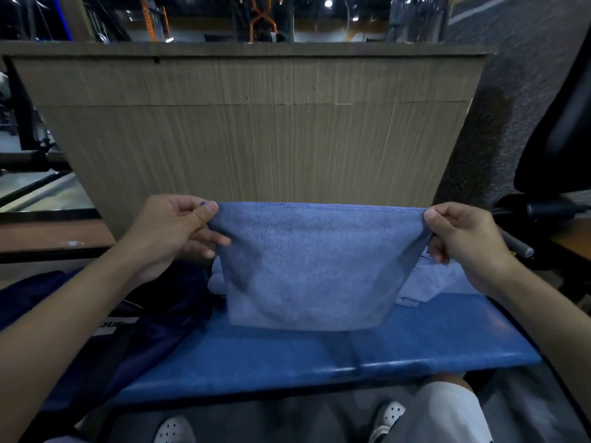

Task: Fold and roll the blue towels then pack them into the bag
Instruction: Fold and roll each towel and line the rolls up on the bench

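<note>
- Left hand [172, 231] pinches one top corner of the blue towel [313, 266] — right hand [460, 241] pinches the other
- The towel hangs stretched between both hands, above the counter [319, 356]
- Dark bag [153, 321] lies below the left hand

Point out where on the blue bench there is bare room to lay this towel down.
Bare: the front strip of the bench pad, from the dark bag on the left to the pad's right end, below the held towel. Crowded: the back, where a pile of towels lies, and the left, covered by the bag.
</note>
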Demonstrator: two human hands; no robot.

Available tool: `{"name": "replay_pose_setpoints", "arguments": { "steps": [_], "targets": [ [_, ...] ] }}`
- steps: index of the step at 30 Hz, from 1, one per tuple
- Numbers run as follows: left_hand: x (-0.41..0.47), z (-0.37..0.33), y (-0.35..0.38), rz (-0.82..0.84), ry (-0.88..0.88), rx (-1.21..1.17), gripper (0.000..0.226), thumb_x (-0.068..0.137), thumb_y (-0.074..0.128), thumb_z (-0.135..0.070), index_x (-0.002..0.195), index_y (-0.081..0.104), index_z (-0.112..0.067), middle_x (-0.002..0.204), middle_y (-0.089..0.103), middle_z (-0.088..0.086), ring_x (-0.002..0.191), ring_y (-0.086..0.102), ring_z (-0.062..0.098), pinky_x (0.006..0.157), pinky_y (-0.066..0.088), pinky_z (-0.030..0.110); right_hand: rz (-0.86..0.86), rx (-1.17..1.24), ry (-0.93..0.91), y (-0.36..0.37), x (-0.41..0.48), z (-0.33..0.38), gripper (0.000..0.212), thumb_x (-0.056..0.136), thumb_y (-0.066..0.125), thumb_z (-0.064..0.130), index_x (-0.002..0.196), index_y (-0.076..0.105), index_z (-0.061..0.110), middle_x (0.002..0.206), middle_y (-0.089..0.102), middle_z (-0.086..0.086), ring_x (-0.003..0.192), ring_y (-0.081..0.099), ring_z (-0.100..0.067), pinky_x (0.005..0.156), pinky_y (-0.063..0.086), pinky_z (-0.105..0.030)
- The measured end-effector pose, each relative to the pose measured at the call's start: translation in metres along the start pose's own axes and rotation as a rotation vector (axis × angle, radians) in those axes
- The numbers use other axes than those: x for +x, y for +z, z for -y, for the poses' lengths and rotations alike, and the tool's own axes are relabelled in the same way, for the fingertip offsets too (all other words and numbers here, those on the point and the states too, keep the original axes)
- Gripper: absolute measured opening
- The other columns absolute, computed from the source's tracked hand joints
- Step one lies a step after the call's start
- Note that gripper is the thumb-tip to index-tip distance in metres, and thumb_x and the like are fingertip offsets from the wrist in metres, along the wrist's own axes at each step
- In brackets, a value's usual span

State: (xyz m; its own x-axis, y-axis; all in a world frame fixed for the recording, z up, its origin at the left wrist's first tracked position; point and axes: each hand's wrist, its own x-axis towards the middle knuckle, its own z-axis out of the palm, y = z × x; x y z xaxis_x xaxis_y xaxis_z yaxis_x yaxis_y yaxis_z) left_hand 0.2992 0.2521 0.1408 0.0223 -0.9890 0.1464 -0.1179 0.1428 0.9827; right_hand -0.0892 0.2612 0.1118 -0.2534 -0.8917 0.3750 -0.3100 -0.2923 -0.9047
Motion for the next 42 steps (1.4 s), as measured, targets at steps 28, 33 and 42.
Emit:
{"name": "replay_pose_setpoints", "arguments": {
  "steps": [28, 33, 42],
  "targets": [
    [-0.028, 0.115, -0.02, 0.198, -0.113, 0.063, 0.029, 0.077, 0.071, -0.028, 0.087, 0.07, -0.001, 0.087, 0.07, 0.029, 0.083, 0.073, 0.033, 0.068, 0.061, 0.026, 0.414, -0.043, 0.217, 0.015, -0.046, -0.067, 0.017, 0.095, 0.054, 0.003, 0.081, 0.063, 0.003, 0.071, 0.066, -0.015, 0.061, 0.06, -0.006, 0.059, 0.045, -0.019],
    [-0.068, 0.183, -0.026, 0.316, -0.327, 0.19, 0.058, 0.05, 0.088, -0.06, 0.079, 0.074, -0.011, 0.077, 0.073, 0.022, 0.078, 0.073, 0.035, 0.057, 0.058, 0.026, 0.641, -0.172, 0.42, 0.009, -0.095, -0.114, 0.016, 0.094, 0.059, 0.01, 0.081, 0.067, 0.008, 0.069, 0.067, -0.007, 0.06, 0.054, -0.004, 0.058, 0.04, -0.018],
    [-0.053, 0.194, -0.023, 0.383, -0.258, 0.404, 0.021, 0.09, 0.067, -0.015, 0.073, 0.075, -0.024, 0.062, 0.068, 0.003, 0.051, 0.053, 0.002, 0.05, 0.041, 0.019, 0.568, -0.151, 0.443, 0.017, -0.093, -0.131, 0.017, 0.094, 0.059, 0.01, 0.081, 0.069, 0.007, 0.07, 0.06, 0.004, 0.064, 0.049, -0.001, 0.059, 0.038, -0.01]
  ]
}}
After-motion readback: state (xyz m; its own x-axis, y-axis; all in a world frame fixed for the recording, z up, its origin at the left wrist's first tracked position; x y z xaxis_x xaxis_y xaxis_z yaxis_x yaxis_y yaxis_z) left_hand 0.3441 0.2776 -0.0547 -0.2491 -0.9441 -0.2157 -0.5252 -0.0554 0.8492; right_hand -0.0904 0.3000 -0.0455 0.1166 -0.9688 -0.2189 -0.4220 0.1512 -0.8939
